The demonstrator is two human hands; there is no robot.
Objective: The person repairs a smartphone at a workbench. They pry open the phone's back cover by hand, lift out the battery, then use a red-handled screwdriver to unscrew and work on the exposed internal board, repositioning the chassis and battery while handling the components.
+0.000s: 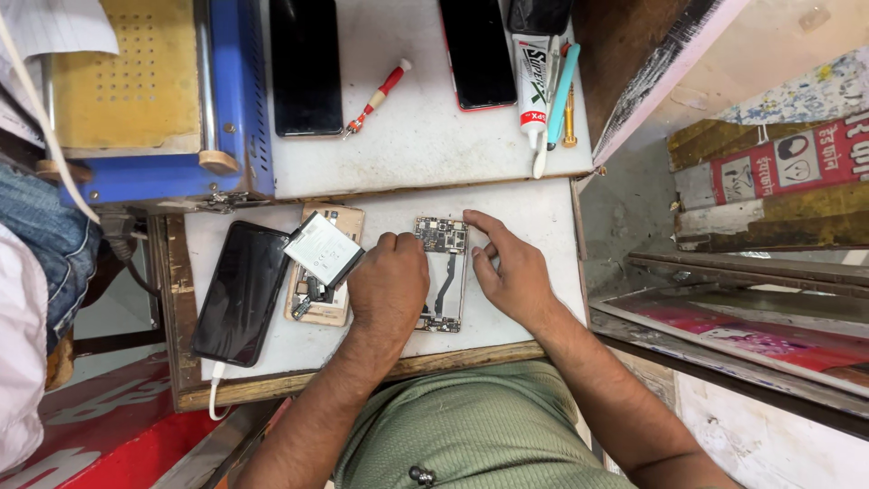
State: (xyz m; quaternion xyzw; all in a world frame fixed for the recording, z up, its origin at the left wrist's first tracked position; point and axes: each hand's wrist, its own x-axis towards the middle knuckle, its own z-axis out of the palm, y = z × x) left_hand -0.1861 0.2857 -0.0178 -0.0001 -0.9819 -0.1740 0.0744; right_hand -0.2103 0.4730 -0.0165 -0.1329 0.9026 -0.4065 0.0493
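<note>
Green cloth of the person's shirt (489, 426) fills the bottom of the view, and both forearms reach up from it onto the white surface (534, 299). Much of the opened phone (443, 272) is hidden: the left hand (389, 288) lies curled over its left edge and lower half, so only the circuit board at the top and a dark ribbon down the middle show. Whether the left fingers pinch a part or a small tool cannot be told; they are bent in, knuckles up, pressed against the phone. The right hand (510, 264) rests just beside the phone's right edge, fingers loosely spread and holding nothing, the forefinger stretched toward the top right corner of the board.

Left of the hands, a second opened phone (319, 299) lies with a grey battery (323, 249) tilted across it, and a black phone (240, 294) sits further left with a white cable at its lower end. On the upper surface are two more dark phones, both cut off by the frame, a red-handled screwdriver (378, 96), a glue tube (531, 86) and a blue machine (154, 100).
</note>
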